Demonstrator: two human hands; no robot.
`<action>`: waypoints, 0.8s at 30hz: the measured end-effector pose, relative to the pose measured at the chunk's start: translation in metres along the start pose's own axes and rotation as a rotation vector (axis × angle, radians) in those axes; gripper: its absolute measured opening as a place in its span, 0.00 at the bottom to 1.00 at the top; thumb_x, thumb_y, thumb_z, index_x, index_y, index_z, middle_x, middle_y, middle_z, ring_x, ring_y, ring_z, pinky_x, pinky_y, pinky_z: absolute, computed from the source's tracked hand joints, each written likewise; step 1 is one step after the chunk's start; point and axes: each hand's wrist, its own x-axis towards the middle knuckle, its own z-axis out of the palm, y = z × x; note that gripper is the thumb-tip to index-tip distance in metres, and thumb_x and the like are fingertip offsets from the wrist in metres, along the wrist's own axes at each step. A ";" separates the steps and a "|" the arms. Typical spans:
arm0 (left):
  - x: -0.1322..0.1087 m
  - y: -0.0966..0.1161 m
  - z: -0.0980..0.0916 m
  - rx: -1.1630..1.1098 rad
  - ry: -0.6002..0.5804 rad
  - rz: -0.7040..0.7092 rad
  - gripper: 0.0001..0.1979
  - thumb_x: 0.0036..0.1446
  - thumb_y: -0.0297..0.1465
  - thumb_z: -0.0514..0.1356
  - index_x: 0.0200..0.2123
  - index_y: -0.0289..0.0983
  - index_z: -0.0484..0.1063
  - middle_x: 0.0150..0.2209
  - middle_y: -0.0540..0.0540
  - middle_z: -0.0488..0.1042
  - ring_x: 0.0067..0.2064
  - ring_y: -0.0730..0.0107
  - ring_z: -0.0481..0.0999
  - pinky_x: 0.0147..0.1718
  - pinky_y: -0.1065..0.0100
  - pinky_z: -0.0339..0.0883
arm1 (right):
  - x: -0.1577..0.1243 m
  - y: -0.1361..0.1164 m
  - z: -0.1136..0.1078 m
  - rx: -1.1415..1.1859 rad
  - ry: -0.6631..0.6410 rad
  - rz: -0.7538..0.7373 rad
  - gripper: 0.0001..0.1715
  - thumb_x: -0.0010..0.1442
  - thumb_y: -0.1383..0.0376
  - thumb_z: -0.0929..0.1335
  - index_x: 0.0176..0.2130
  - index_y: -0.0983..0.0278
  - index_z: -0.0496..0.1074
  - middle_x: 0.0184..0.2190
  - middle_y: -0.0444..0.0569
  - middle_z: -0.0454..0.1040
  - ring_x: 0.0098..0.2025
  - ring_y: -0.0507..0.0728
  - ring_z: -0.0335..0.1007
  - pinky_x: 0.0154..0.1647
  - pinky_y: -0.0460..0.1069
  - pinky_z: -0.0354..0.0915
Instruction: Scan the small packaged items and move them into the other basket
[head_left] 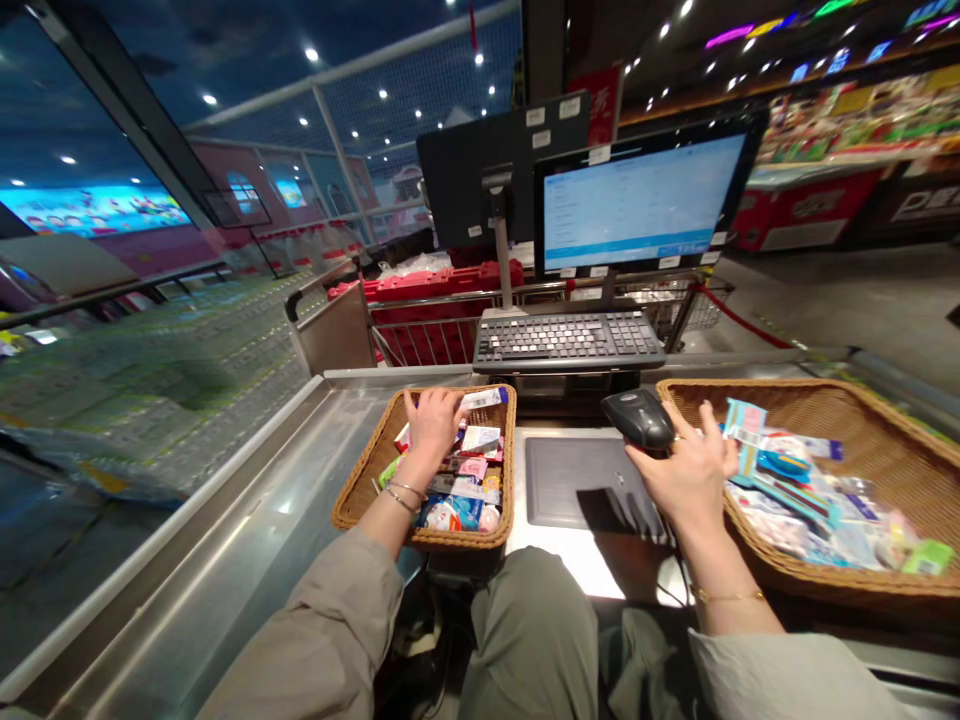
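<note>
Picking for a scan seems in hand: the left hand (433, 425) has its fingers curled among small colourful packets (469, 480) in the small woven wicker basket (358, 495) at the steel counter's (247, 540) middle, grip unclear, and the right hand (690, 472) clasps the black handheld barcode scanner (639, 418) nearby, so one packet needs lifting clear, barcode facing it.

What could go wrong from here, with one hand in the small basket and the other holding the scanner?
1. The right hand holds the black handheld scanner while its fingers spread toward the packets in the large wicker basket; the scanner might slip.
2. The left hand rests among heaped small packets in the small wicker basket; some near the rim could spill onto the steel counter.
</note>
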 end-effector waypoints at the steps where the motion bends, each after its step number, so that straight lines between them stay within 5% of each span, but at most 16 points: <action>1: 0.002 0.006 -0.002 -0.016 0.020 -0.004 0.11 0.63 0.35 0.64 0.49 0.46 0.78 0.48 0.43 0.80 0.55 0.51 0.73 0.69 0.32 0.42 | 0.000 0.001 0.000 0.001 0.002 -0.006 0.33 0.55 0.46 0.65 0.51 0.64 0.76 0.57 0.61 0.76 0.71 0.73 0.54 0.67 0.76 0.45; 13: 0.013 0.095 -0.004 -0.180 0.114 0.108 0.11 0.62 0.34 0.65 0.48 0.47 0.78 0.61 0.45 0.76 0.69 0.47 0.63 0.68 0.25 0.34 | 0.000 -0.004 -0.008 -0.035 0.022 -0.179 0.16 0.55 0.54 0.70 0.39 0.61 0.79 0.59 0.56 0.76 0.72 0.74 0.51 0.69 0.78 0.39; 24: 0.018 0.134 0.004 -0.210 0.151 0.162 0.12 0.62 0.34 0.65 0.49 0.46 0.78 0.65 0.44 0.71 0.72 0.43 0.56 0.68 0.24 0.28 | -0.001 -0.011 -0.017 -0.035 0.007 -0.218 0.10 0.54 0.57 0.72 0.33 0.61 0.79 0.60 0.55 0.74 0.72 0.75 0.49 0.69 0.79 0.37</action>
